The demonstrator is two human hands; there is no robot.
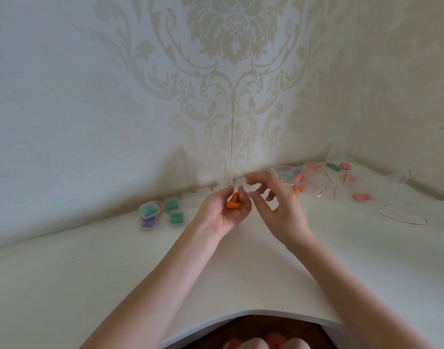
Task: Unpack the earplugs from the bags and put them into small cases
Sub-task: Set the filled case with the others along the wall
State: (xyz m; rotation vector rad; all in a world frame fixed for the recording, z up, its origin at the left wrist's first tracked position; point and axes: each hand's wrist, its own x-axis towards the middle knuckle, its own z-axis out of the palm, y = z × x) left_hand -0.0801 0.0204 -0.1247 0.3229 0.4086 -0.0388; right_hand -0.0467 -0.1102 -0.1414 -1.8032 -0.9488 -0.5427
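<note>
My left hand [222, 210] is held palm up above the white table [115, 273], fingers curled round two orange earplugs [233, 201]. A clear bag [224, 181] with a red strip hangs blurred just above that hand's fingertips. My right hand [273, 197] hovers right beside it, fingers spread and loosely bent, blurred; whether it pinches the bag I cannot tell. Small clear cases with green earplugs [150, 209] [176, 217] and one with purple earplugs [147, 224] lie to the left.
A heap of clear zip bags holding pink, green, blue and orange earplugs [316, 177] lies at the back right. Emptied bags [402, 212] lie further right. A patterned wall rises directly behind the table. The table's curved front edge [253, 313] is close to my body.
</note>
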